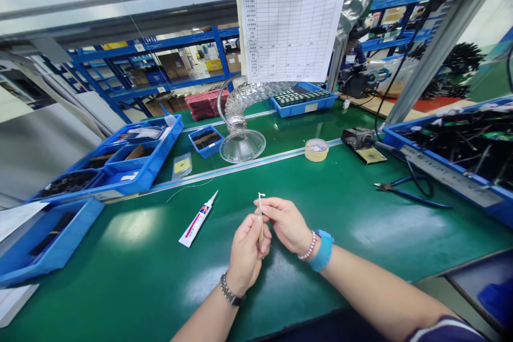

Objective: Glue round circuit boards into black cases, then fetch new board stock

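Note:
Near the front middle of the bench, my left hand (245, 251) is closed around the lower part of a thin, pale stick-like piece (260, 209). It stands roughly upright, with a small white bend at its top; its exact kind is not clear. My right hand (290, 224) pinches the same piece higher up between thumb and fingers, close beside the left. On the green mat to the left lies a white tube of glue (197, 223) with a pointed nozzle. Wire cutters (409, 192) with dark blue handles rest on the right.
A tape roll (316, 150) and a clear funnel-shaped hood (242, 146) on a foil duct (254, 97) stand beyond my hands. Blue bins (120, 184) line the left. A large blue tray (460, 173) of wired parts sits right. A printed sheet (292, 21) hangs above; a person works behind.

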{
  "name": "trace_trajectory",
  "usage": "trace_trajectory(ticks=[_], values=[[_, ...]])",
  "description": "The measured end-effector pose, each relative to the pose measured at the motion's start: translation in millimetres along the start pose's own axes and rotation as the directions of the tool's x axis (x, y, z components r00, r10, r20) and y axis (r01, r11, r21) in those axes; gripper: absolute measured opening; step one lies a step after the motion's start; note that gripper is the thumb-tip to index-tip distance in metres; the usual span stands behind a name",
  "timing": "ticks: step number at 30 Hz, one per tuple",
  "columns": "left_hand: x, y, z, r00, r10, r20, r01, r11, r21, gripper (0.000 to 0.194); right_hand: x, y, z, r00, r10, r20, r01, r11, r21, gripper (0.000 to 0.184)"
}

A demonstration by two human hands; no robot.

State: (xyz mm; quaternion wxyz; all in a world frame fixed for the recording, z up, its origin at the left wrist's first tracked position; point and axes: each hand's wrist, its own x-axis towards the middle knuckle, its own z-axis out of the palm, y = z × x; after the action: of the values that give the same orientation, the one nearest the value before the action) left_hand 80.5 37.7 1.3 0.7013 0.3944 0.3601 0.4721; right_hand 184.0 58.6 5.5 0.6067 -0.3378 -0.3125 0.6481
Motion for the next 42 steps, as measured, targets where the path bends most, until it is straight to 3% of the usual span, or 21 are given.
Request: trace_trajectory(ticks=[17,24,29,32,42], values=[[-0.3,-6.8,2.3,0.997,-0.054,0.051,0.055,0.998,-0.014,0.024,0.6,-0.3,-0.3,0.999,0.027,-0.021,-0.024,0.991,0.135,0.017],[-0.2,-5.6,1.3,0.991,-0.105,0.084,0.111,0.992,-0.067,0.021,4.3,0.7,-1.9,0.996,0.069,-0.064,-0.058,0.987,0.151,0.029],[2.6,5.2,-4.0,0.977,-0.164,0.137,0.195,0.947,-0.255,0.013,5.3,1.7,-3.5,0.999,0.044,0.032,-0.048,0.988,0.150,0.021],[2.5,7.4,-7.2,0.974,-0.168,0.154,0.206,0.936,-0.284,0.012,4.1,1.6,-3.4,0.996,0.056,0.075,-0.066,0.989,0.132,0.022],[0.1,1.7,-0.9,0.979,-0.149,0.140,0.179,0.956,-0.232,0.016,-0.8,-0.7,-0.5,1.000,0.018,0.001,-0.018,0.992,0.122,0.009]])
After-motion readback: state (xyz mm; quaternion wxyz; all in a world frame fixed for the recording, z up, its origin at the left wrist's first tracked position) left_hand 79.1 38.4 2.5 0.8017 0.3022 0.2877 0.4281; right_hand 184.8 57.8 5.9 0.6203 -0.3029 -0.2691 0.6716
